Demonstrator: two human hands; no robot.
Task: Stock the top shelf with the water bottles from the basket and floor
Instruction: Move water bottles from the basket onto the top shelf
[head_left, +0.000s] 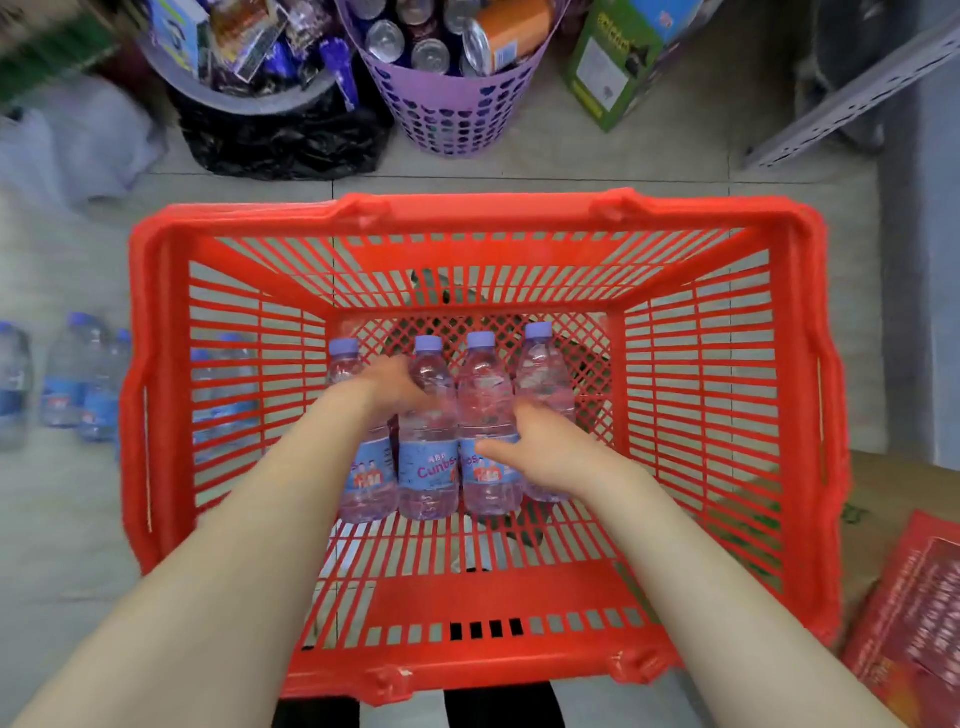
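Red basket (483, 213) | four water bottles (428, 447) lie inside, more on floor | left hand (397, 384) and right hand (545, 452) curl over them, grip unclear | smooth, full, probably heavy: hold the middle

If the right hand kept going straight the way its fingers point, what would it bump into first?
The right hand points left and slightly away, across the row of water bottles in the red basket. It already seems to rest on the two right-hand ones; next would probably be the left hand, though depth is unclear.
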